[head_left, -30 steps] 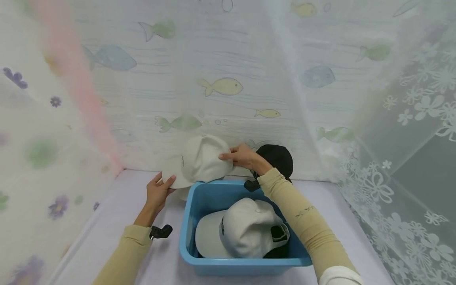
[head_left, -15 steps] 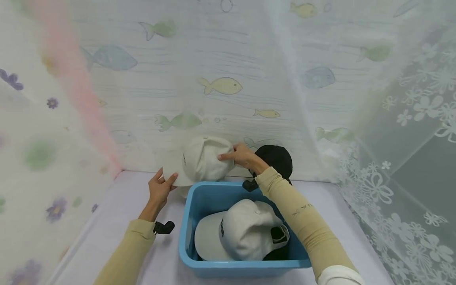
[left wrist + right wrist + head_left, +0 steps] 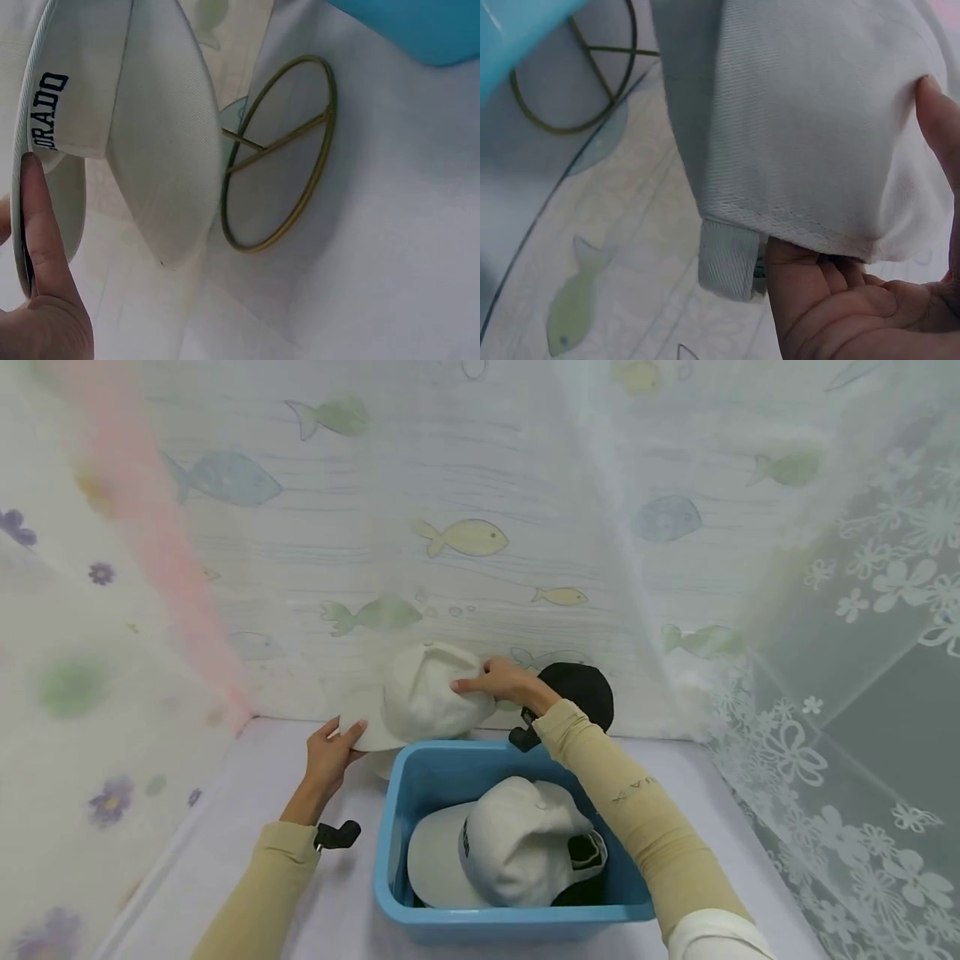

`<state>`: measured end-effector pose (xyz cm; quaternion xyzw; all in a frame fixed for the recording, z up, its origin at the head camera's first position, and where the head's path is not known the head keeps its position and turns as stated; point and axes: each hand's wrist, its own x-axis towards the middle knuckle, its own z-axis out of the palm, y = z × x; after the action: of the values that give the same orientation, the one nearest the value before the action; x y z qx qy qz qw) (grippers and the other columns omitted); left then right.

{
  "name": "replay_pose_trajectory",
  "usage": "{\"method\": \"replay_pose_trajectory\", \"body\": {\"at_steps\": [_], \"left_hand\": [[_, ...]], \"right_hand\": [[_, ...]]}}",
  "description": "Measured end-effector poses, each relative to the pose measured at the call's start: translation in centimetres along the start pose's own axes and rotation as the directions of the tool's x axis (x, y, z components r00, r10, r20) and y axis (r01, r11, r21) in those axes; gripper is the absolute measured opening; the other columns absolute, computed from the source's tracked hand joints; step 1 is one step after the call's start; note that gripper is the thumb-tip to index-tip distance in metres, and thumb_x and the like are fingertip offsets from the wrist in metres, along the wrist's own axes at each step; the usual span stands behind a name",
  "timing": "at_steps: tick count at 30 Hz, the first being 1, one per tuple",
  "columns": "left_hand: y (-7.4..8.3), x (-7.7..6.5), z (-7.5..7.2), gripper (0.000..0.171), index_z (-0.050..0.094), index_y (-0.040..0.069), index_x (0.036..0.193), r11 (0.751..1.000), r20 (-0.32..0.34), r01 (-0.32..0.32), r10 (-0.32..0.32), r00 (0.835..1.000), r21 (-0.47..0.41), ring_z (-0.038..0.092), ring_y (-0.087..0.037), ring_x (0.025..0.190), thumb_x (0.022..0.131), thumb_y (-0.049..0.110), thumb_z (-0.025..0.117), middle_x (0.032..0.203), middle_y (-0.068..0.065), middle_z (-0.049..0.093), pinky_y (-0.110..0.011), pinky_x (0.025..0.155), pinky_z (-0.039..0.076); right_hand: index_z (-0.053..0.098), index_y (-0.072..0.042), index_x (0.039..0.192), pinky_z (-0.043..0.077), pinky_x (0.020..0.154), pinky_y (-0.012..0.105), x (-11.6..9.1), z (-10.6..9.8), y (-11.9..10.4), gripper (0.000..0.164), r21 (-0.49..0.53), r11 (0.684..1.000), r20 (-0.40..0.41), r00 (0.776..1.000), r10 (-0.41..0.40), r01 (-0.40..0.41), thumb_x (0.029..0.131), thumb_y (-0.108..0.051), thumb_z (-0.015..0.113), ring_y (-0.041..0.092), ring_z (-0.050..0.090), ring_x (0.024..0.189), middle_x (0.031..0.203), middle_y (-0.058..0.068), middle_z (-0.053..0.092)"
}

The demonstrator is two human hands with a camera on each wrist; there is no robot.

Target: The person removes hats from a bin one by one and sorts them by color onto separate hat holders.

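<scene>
A white baseball cap (image 3: 427, 697) is held up behind the blue tub by both hands, its brim toward the left. My left hand (image 3: 328, 760) pinches that brim, and dark lettering (image 3: 49, 109) shows on the front in the left wrist view. My right hand (image 3: 510, 683) grips the back edge of the crown, thumb outside and fingers tucked under, beside the strap (image 3: 731, 259). Just below the held brim, another pale curved piece (image 3: 381, 764) peeks out, mostly hidden. A gold wire stand (image 3: 330, 124) has its ring base near the cap.
The blue tub (image 3: 386, 860) stands in front, holding a white cap (image 3: 517, 843) with something black (image 3: 581, 892) beneath it. A black cap (image 3: 581, 689) is behind my right wrist. White cloth (image 3: 330, 910) covers the table, and patterned curtains (image 3: 465, 460) hang behind and at the sides.
Both hands keep their hold on the white cap. The cap has shifted only slightly, and the tub with its contents stays put.
</scene>
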<state>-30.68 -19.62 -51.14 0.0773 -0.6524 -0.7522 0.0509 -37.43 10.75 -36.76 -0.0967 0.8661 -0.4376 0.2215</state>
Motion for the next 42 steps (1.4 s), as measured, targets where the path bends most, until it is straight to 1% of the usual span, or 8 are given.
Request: {"method": "replay_pose_trajectory", "body": {"at_steps": [6, 10, 12, 18, 26, 34, 38, 42], "left_hand": [[0.5, 0.0, 0.4, 0.062, 0.037, -0.007, 0.152, 0.999, 0.016, 0.031, -0.031, 0.999, 0.018, 0.069, 0.003, 0.084, 0.104, 0.025, 0.061, 0.138, -0.027, 0.055, -0.018, 0.078, 0.059], [0.5, 0.1, 0.7, 0.062, 0.035, -0.009, 0.151, 0.997, 0.03, 0.048, -0.05, 0.998, 0.06, 0.067, 0.002, 0.087, 0.104, 0.023, 0.06, 0.145, -0.032, 0.048, -0.017, 0.077, 0.059], [0.4, 0.0, 0.7, 0.062, 0.035, -0.01, 0.15, 0.994, 0.031, 0.045, -0.048, 0.998, 0.096, 0.067, -0.001, 0.089, 0.104, 0.022, 0.06, 0.144, -0.033, 0.048, -0.018, 0.077, 0.059], [0.2, -0.6, 0.6, 0.06, 0.038, -0.01, 0.148, 0.985, 0.024, 0.009, -0.013, 1.0, 0.172, 0.069, -0.007, 0.092, 0.103, 0.021, 0.061, 0.14, -0.036, 0.052, -0.02, 0.073, 0.061], [0.1, -0.5, 0.5, 0.057, 0.041, -0.014, 0.144, 0.973, 0.042, -0.078, 0.071, 0.997, 0.216, 0.072, -0.007, 0.084, 0.102, 0.016, 0.064, 0.131, -0.04, 0.057, -0.022, 0.067, 0.061], [0.4, 0.1, 0.0, 0.061, 0.041, -0.014, 0.146, 0.981, 0.021, 0.004, -0.008, 1.0, 0.196, 0.071, -0.005, 0.082, 0.103, 0.024, 0.062, 0.136, -0.039, 0.054, -0.022, 0.071, 0.061], [0.3, 0.0, 0.1, 0.06, 0.043, -0.015, 0.144, 0.975, 0.02, 0.0, -0.005, 1.0, 0.221, 0.071, -0.006, 0.081, 0.103, 0.023, 0.063, 0.133, -0.039, 0.057, -0.023, 0.069, 0.062], [-0.4, -0.1, 0.0, 0.062, 0.042, -0.015, 0.145, 0.973, 0.006, 0.024, -0.026, 1.0, 0.231, 0.07, -0.004, 0.078, 0.102, 0.024, 0.064, 0.133, -0.038, 0.057, -0.022, 0.066, 0.061]], "right_hand": [[0.045, 0.005, 0.135, 0.053, 0.09, 0.035, -0.3, -0.1, -0.1, 0.073, -0.042, 0.999, -0.012, 1.0, -0.009, 0.008, 0.09, -0.042, 0.077, 0.024, 0.054, 0.103, 0.122, 0.015, 0.054], [0.053, 0.004, 0.114, 0.048, 0.079, 0.035, -0.3, -0.2, 0.0, 0.058, -0.08, 0.996, -0.011, 0.999, -0.036, 0.035, 0.092, -0.045, 0.074, 0.021, 0.05, 0.086, 0.094, 0.007, 0.046], [0.054, 0.004, 0.112, 0.048, 0.078, 0.035, -0.2, -0.2, 0.2, 0.058, -0.113, 0.993, -0.017, 0.999, -0.037, 0.035, 0.092, -0.047, 0.073, 0.02, 0.049, 0.085, 0.092, 0.006, 0.045], [0.053, 0.004, 0.125, 0.056, 0.082, 0.033, 0.2, 0.1, 0.9, 0.069, -0.215, 0.977, -0.023, 1.0, 0.002, -0.007, 0.089, -0.051, 0.074, 0.022, 0.056, 0.095, 0.111, 0.013, 0.058], [0.053, 0.005, 0.124, 0.055, 0.097, 0.042, 0.0, 0.3, 0.7, 0.071, -0.286, 0.957, -0.011, 0.999, 0.039, -0.041, 0.09, -0.055, 0.072, 0.021, 0.056, 0.093, 0.111, 0.014, 0.058], [0.037, 0.009, 0.145, 0.054, 0.099, 0.037, 0.2, 0.0, 0.3, 0.081, -0.052, 0.996, 0.072, 0.994, 0.079, -0.075, 0.099, -0.054, 0.059, 0.027, 0.058, 0.117, 0.139, 0.021, 0.048], [0.026, 0.008, 0.154, 0.052, 0.105, 0.042, 0.6, -0.1, 0.4, 0.089, -0.028, 0.994, 0.11, 0.988, 0.105, -0.103, 0.099, -0.053, 0.06, 0.032, 0.055, 0.129, 0.15, 0.023, 0.041], [0.03, 0.008, 0.153, 0.054, 0.103, 0.041, 0.9, 0.3, 0.5, 0.087, -0.082, 0.991, 0.124, 0.985, 0.116, -0.107, 0.098, -0.051, 0.063, 0.032, 0.057, 0.127, 0.149, 0.022, 0.043]]}}
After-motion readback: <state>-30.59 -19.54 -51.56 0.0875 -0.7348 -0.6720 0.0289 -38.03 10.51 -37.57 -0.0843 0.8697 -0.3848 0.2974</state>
